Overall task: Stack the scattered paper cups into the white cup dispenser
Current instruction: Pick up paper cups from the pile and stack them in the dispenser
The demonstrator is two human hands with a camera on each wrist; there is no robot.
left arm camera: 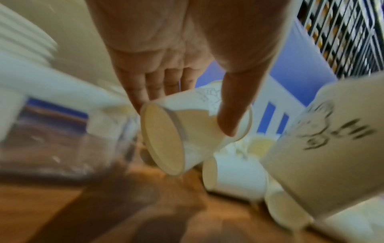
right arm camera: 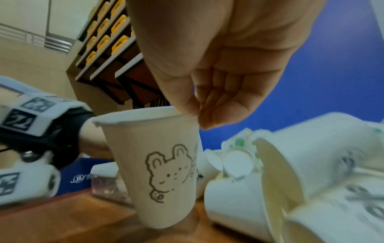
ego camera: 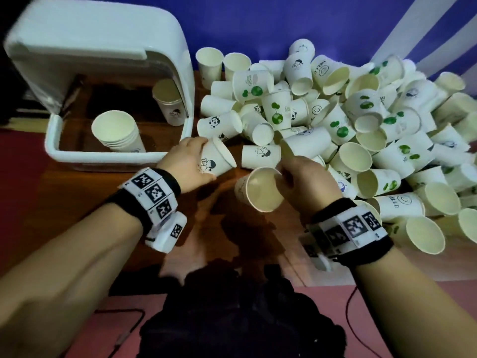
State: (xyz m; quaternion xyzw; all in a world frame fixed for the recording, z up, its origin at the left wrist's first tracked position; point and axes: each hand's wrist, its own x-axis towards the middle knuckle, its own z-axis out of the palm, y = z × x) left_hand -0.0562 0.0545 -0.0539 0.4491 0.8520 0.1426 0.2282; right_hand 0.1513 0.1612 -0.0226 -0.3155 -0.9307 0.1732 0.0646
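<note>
My left hand grips a white paper cup with a cartoon print, tilted with its mouth to the right, just right of the white cup dispenser. In the left wrist view thumb and fingers hold that cup around its wall. My right hand pinches the rim of a second cup, mouth toward me; the right wrist view shows this bear-print cup hanging upright from thumb and fingers. A stack of nested cups leans inside the dispenser's tray. A big heap of loose cups fills the right side.
One more cup stands upside down at the back right inside the dispenser. The dispenser's lid is raised. The wooden table lies bare between my forearms. Cables run along the red floor near me. A blue wall backs the table.
</note>
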